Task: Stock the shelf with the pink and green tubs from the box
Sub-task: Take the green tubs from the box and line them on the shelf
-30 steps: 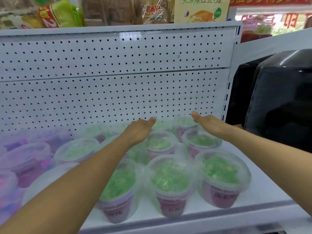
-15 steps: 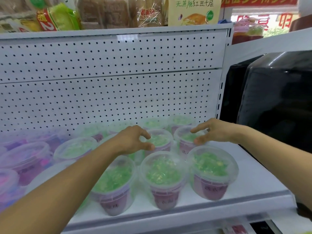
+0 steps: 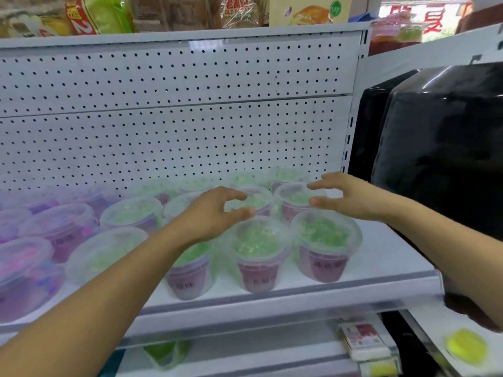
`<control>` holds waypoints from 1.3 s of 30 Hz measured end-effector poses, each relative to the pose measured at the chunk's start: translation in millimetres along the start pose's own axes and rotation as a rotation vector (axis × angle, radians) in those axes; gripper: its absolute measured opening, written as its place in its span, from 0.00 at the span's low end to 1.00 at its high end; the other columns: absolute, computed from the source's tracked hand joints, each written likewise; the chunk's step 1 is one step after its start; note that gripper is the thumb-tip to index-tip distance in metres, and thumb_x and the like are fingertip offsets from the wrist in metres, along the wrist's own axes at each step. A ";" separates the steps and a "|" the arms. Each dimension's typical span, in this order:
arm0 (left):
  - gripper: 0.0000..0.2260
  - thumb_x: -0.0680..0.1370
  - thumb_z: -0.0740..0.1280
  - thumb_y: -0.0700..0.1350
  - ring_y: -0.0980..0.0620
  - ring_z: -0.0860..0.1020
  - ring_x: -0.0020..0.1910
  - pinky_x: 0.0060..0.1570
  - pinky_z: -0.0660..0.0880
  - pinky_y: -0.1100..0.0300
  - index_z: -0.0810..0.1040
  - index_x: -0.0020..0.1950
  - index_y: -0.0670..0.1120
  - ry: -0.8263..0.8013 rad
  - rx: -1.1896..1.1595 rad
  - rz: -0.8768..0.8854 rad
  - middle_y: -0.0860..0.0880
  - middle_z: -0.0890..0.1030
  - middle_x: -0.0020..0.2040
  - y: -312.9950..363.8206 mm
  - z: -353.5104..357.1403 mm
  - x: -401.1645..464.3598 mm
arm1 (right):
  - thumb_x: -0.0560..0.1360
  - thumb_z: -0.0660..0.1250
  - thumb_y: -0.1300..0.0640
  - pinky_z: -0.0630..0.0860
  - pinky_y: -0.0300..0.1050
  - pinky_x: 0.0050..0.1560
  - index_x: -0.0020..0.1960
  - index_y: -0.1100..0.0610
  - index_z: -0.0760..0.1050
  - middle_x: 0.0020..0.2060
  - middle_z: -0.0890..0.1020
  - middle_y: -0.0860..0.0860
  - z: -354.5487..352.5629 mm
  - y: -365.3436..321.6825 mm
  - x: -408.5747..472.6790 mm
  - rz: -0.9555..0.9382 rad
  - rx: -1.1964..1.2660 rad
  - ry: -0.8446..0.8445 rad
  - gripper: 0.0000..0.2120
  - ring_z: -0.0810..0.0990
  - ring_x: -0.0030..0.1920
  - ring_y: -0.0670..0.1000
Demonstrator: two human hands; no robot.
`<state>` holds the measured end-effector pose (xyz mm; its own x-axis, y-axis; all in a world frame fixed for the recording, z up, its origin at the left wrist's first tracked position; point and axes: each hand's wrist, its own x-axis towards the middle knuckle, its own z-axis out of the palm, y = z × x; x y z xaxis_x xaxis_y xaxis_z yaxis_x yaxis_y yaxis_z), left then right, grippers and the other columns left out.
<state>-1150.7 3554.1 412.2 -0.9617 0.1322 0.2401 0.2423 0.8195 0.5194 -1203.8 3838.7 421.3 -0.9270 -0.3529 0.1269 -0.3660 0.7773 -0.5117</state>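
1. Two hands are over the white shelf (image 3: 381, 257), both arms reaching in from the near edge.
2. Your left hand (image 3: 209, 216) hovers above the green tubs (image 3: 258, 246), fingers and thumb curved into a loose C. Nothing is held between them.
3. Your right hand (image 3: 351, 197) sits above the second-row tub (image 3: 296, 197) on the right, fingers spread and bent. Whether the fingertips touch its lid cannot be told; no grip is visible.
4. Green tubs stand upright in rows on the right half of the shelf, clear lids on, dark red labels facing out. The front row stands near the shelf lip.
5. Pink tubs (image 3: 54, 227) occupy the left half, also upright and lidded, just beside the green group.
6. The perforated back panel (image 3: 177, 131) rises behind the tubs.
7. Packaged bread and snacks (image 3: 236, 12) sit on the shelf above.
8. A black wrapped bulk (image 3: 441, 148) stands right of the shelf upright.
9. The lower shelf carries a small boxed item (image 3: 362, 341).
10. The box is not in view.
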 end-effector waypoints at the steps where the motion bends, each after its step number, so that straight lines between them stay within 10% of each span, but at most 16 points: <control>1: 0.23 0.73 0.66 0.62 0.58 0.68 0.67 0.59 0.63 0.63 0.74 0.66 0.55 -0.008 0.012 0.029 0.57 0.71 0.69 3.0 0.9 -11.1 | 0.70 0.66 0.34 0.59 0.47 0.71 0.66 0.38 0.71 0.73 0.63 0.43 -2.9 -0.4 -10.2 -0.012 -0.013 -0.014 0.26 0.60 0.73 0.47; 7: 0.42 0.56 0.67 0.74 0.54 0.65 0.71 0.67 0.62 0.57 0.74 0.66 0.56 -0.162 0.143 -0.032 0.58 0.70 0.71 15.7 3.2 -47.2 | 0.64 0.72 0.33 0.59 0.48 0.71 0.64 0.37 0.73 0.69 0.67 0.42 -0.8 -2.5 -54.0 -0.024 -0.089 -0.151 0.30 0.59 0.72 0.46; 23: 0.33 0.70 0.69 0.65 0.47 0.60 0.73 0.69 0.60 0.51 0.72 0.70 0.50 -0.192 0.247 -0.094 0.46 0.66 0.72 26.4 10.9 -44.9 | 0.58 0.58 0.26 0.68 0.56 0.67 0.65 0.39 0.73 0.66 0.73 0.50 25.9 -7.0 -61.2 0.069 -0.117 -0.089 0.38 0.73 0.63 0.54; 27: 0.30 0.74 0.62 0.66 0.48 0.61 0.71 0.67 0.63 0.49 0.70 0.71 0.51 -0.153 0.372 -0.009 0.48 0.68 0.71 21.2 16.5 -48.2 | 0.70 0.56 0.31 0.71 0.57 0.62 0.65 0.39 0.71 0.64 0.75 0.50 36.6 -10.4 -65.8 0.046 -0.219 -0.016 0.27 0.73 0.62 0.54; 34: 0.28 0.77 0.48 0.68 0.46 0.70 0.59 0.57 0.69 0.49 0.76 0.55 0.50 -0.133 0.440 0.213 0.47 0.75 0.54 10.2 11.2 -40.4 | 0.78 0.52 0.37 0.67 0.50 0.39 0.26 0.51 0.62 0.27 0.70 0.49 53.7 -45.7 -39.0 -0.013 -0.351 0.450 0.27 0.69 0.32 0.54; 37: 0.31 0.75 0.48 0.70 0.46 0.76 0.49 0.53 0.73 0.49 0.76 0.48 0.45 -0.110 0.171 0.278 0.46 0.78 0.48 -12.5 -19.9 -25.0 | 0.78 0.52 0.38 0.66 0.47 0.32 0.29 0.55 0.69 0.27 0.74 0.50 62.8 -68.3 0.6 -0.102 -0.210 0.494 0.27 0.74 0.33 0.55; 39: 0.28 0.78 0.51 0.67 0.48 0.76 0.54 0.56 0.72 0.51 0.78 0.57 0.46 -0.050 0.146 0.240 0.46 0.78 0.56 -42.2 -42.2 -5.2 | 0.77 0.52 0.35 0.75 0.51 0.46 0.44 0.59 0.78 0.42 0.82 0.52 69.8 -81.9 28.8 -0.084 -0.143 0.404 0.29 0.80 0.45 0.56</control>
<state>-1150.5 3495.3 423.6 -0.8851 0.3567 0.2988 0.4463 0.8325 0.3282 -1194.8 3728.5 407.6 -0.8407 -0.2084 0.4998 -0.4230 0.8289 -0.3659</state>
